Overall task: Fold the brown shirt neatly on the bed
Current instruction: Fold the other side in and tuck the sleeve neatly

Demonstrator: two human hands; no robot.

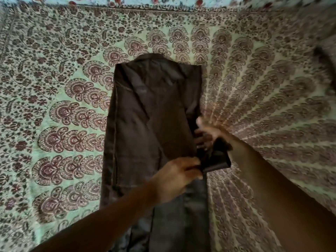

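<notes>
Nearest, the left hand point(179, 176) rests on the brown shirt point(145, 124) at its right edge, fingers curled round a dark fold of the cloth, the sleeve end point(217, 160), which sticks out past that edge. Just beyond it, the right hand point(205, 135) also meets the shirt's right edge; it is blurred, its fingers seem spread and partly tucked under the fabric, and I cannot tell whether it grips anything. The shirt itself lies lengthwise on the bed, folded into a long narrow strip, with its collar point(151, 58) at the far end. Under and around the shirt spreads a green bedsheet point(63, 88) printed with maroon floral motifs.
</notes>
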